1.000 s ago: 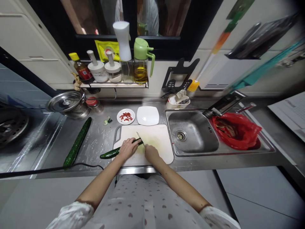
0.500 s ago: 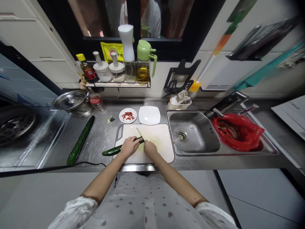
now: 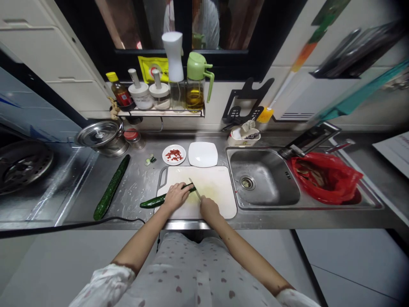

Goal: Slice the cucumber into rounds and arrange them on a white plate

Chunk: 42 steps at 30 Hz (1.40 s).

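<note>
A dark green cucumber (image 3: 153, 202) lies slantwise over the left part of the white cutting board (image 3: 220, 181), one end jutting past the board's edge. My left hand (image 3: 177, 195) is closed over it near its right end, fingers pressing it down. In my right hand (image 3: 210, 209) is a knife (image 3: 195, 187), gripped by its handle in a closed fist. The blade points up and left, at the cucumber's right end. Whether the edge touches the skin I cannot make out. A second whole cucumber (image 3: 111, 187) rests on the counter at left.
Behind the board stand a plate of chopped red pieces (image 3: 173, 162) and a white square plate (image 3: 202, 147). Cucumber ends (image 3: 150, 160) lie nearby. Right of the board is the sink (image 3: 265, 200), with a red plastic bag (image 3: 343, 179). A black cord (image 3: 118, 218) crosses the counter's front left.
My right hand has drawn back toward me and slightly right, so more of the knife blade shows. My left hand stays on the cucumber. The whole view has shifted slightly.
</note>
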### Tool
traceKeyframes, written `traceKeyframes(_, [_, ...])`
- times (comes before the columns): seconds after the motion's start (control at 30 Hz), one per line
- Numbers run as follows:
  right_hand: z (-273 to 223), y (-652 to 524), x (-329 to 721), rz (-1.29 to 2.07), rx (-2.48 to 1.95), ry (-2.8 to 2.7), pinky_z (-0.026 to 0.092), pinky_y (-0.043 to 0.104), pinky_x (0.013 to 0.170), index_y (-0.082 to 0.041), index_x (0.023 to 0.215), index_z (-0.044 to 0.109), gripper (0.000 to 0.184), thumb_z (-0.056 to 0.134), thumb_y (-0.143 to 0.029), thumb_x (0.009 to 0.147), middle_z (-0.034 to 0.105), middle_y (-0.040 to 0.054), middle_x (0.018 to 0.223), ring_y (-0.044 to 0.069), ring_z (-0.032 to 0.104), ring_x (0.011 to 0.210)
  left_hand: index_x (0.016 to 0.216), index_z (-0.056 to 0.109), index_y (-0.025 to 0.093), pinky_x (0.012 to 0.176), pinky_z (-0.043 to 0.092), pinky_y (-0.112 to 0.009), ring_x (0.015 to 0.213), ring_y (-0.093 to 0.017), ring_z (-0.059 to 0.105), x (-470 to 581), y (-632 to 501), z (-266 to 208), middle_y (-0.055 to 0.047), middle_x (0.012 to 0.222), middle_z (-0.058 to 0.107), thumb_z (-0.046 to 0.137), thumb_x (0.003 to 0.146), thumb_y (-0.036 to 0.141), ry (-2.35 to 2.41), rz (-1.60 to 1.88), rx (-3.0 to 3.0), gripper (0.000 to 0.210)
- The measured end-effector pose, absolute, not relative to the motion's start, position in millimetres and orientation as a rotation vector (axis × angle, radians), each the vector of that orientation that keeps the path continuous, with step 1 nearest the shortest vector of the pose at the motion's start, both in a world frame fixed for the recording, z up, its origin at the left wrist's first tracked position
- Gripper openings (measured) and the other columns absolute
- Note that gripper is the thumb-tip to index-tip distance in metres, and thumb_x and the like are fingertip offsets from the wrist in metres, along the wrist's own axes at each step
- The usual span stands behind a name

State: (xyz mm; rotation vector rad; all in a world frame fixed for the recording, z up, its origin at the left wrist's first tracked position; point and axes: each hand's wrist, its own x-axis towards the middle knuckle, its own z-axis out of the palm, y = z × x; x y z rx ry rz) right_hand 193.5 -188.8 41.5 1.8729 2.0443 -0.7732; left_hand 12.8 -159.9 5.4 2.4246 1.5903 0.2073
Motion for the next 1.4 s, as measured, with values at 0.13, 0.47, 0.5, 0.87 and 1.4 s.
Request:
traceKeyframes(0.13, [43,-178,186,-0.782,1.876,2.042,0.045,0.028,0.075,-0.012,0.108,0.052,0.026,0.036,-0.007,0.089,0.067,0.0153,0.097,0.021,0.065,0.095,0.132,0.050,0.036,0.087,0.040,-0.035,0.100,-0.020,0.050,13,-160,6,-0.005,0.117,0.055,0.041,0.094,0.035,1.588,0.206,2.424,0.039])
traceKeyframes(0.47, [50,-147,167,-0.854,1.895,2.090,0.045,0.027,0.078,-0.011,0.114,0.052,0.028,0.037,-0.011,0.090,0.067,0.0148,0.101,0.020,0.064,0.100,0.131,0.050,0.037,0.089,0.039,-0.034,0.102,-0.020,0.050,13,-160,8,-0.004,0.116,0.055,0.040,0.094,0.036,1.591,0.209,2.416,0.038])
traceKeyframes(0.5, [51,-146,166,-0.858,1.900,2.088,0.045,0.027,0.078,-0.011,0.115,0.052,0.028,0.038,-0.011,0.090,0.067,0.0148,0.101,0.020,0.063,0.101,0.132,0.050,0.037,0.089,0.039,-0.034,0.102,-0.020,0.050,13,-160,8,-0.005,0.115,0.056,0.040,0.094,0.036,1.589,0.206,2.417,0.038])
traceKeyframes(0.87, [44,-176,187,-0.790,1.870,2.070,0.045,0.027,0.075,-0.012,0.109,0.053,0.026,0.038,-0.007,0.088,0.067,0.0149,0.096,0.021,0.065,0.095,0.132,0.049,0.037,0.090,0.039,-0.035,0.102,-0.020,0.050,13,-160,3,-0.004,0.116,0.056,0.040,0.095,0.037,1.604,0.203,2.439,0.039])
traceKeyframes(1.4, [57,-201,225,-0.841,1.871,2.083,0.039,0.026,0.069,-0.012,0.102,0.060,0.024,0.041,-0.014,0.088,0.067,0.0147,0.094,0.021,0.064,0.088,0.134,0.047,0.036,0.091,0.040,-0.035,0.100,-0.020,0.054,15,-161,13,-0.005,0.114,0.058,0.039,0.095,0.036,1.607,0.180,2.396,0.040])
